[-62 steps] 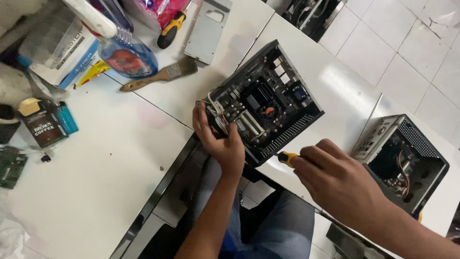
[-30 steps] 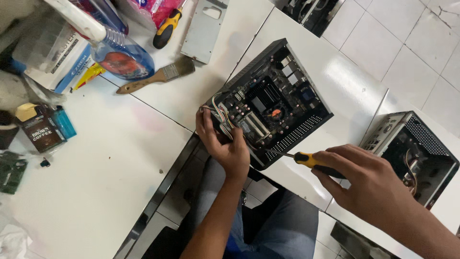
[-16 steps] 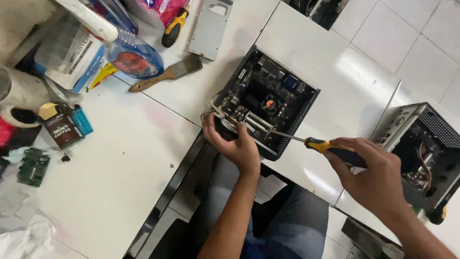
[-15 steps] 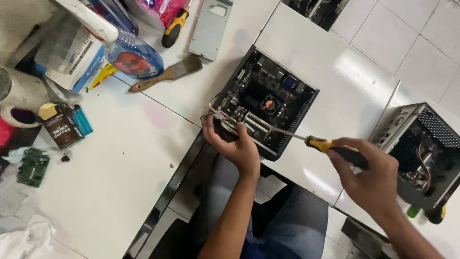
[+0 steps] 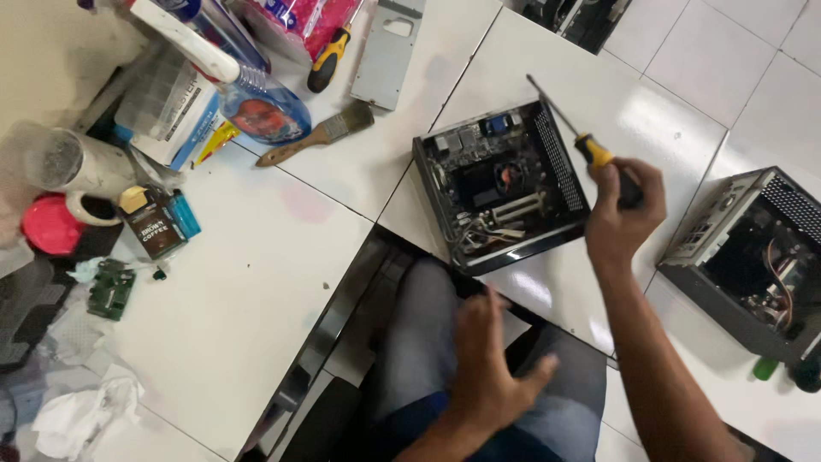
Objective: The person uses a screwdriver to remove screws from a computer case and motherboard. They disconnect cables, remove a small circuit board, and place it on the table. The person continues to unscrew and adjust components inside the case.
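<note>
A small open black computer case with a circuit board and loose wires inside lies on the white tiled table. My right hand is just right of the case, closed around a yellow-and-black screwdriver whose shaft points up and to the left, clear of the case. My left hand is off the table, over my lap, with its fingers spread and nothing in it.
A second open metal case sits at the right edge. At the back left lie a paintbrush, a spray bottle, another screwdriver, a metal panel, a white mug, a small green board and crumpled tissue.
My left hand has let go of the case's front edge and dropped to my lap. My right hand has pulled the screwdriver out of the case and raised it to the right.
</note>
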